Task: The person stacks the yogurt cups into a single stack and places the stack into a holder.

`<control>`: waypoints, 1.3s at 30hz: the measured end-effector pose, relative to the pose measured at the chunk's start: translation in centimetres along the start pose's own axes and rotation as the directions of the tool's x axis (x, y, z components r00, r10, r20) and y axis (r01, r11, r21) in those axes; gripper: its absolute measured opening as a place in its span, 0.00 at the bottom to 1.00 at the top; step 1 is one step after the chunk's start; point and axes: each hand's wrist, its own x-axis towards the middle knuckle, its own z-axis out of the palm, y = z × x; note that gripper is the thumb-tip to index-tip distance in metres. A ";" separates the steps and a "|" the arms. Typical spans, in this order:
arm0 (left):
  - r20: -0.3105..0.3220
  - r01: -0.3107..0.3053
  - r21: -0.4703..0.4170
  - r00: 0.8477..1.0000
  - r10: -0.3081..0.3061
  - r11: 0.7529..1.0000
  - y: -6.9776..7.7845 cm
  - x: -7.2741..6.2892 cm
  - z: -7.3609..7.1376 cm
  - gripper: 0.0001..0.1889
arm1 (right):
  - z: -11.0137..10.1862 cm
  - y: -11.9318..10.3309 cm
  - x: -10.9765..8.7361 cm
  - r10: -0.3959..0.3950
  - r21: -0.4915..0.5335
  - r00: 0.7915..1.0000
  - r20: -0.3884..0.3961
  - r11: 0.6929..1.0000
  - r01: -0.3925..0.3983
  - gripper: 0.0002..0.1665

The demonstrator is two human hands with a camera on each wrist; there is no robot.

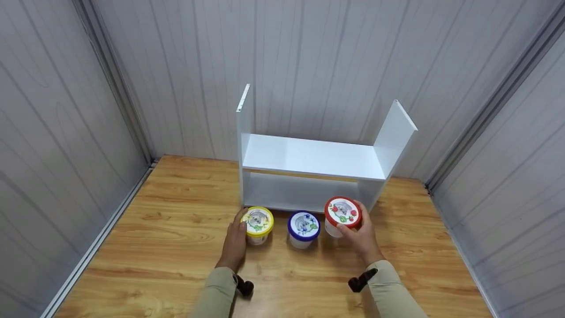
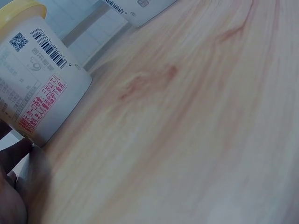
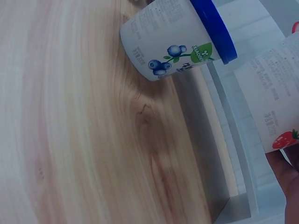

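Three white tubs with coloured lids stand in a row before a white shelf unit. My right hand grips the red-lidded tub, thumb at the front of the lid and fingers round its right side. In the right wrist view its strawberry print shows, and its base is raised off the table. At the left, my left hand holds the yellow-lidded tub by its left side; a fingertip meets its base on the table. Between them is the blue-lidded tub, printed with blueberries, untouched.
The shelf unit has two upright side panels, a middle board and a low board right behind the tubs. Wood-grain tabletop spreads around, with grey panel walls at the back and both sides.
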 end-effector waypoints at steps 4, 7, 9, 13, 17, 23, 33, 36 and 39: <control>-0.004 -0.014 0.003 1.000 0.014 1.000 0.0 0.0 0.0 0.26 | 0.3 -0.2 0.2 -0.019 -0.019 1.000 0.002 1.000 0.019 0.55; -0.004 -0.018 0.000 1.000 0.018 1.000 0.0 0.0 0.0 0.25 | 0.5 -0.4 0.4 -0.028 -0.048 1.000 0.000 0.998 0.028 0.56; 0.001 -0.023 -0.004 1.000 0.023 1.000 0.1 0.0 0.0 0.25 | 0.7 -0.6 0.5 -0.036 -0.046 0.999 0.005 0.998 0.036 0.56; 0.008 -0.029 -0.005 1.000 0.029 1.000 0.1 0.0 -0.1 0.25 | 1.0 -0.8 0.7 -0.034 -0.026 0.999 0.019 0.999 0.034 0.56; 0.007 -0.032 0.003 0.999 0.032 0.999 0.0 0.1 -0.1 0.25 | 1.4 -1.1 0.8 -0.028 -0.002 0.999 0.031 1.000 0.028 0.56; 0.013 -0.008 0.006 1.000 0.008 1.000 -0.1 0.1 -0.1 0.26 | 1.9 -1.4 0.8 -0.015 -0.016 1.000 0.028 1.000 0.015 0.58; 0.013 -0.006 0.010 1.000 0.005 1.000 0.0 0.0 -0.2 0.25 | 3.0 -2.0 0.9 -0.011 -0.010 0.999 0.044 1.000 0.011 0.60; 0.012 -0.001 0.011 1.000 0.001 1.000 0.0 0.0 -0.2 0.25 | 3.3 -2.1 1.0 -0.023 -0.005 0.999 0.046 1.000 0.023 0.59; 0.014 0.015 -0.006 1.000 -0.015 1.000 0.0 0.0 -0.1 0.26 | 3.6 -2.2 1.0 -0.038 0.008 0.998 0.045 0.999 0.038 0.58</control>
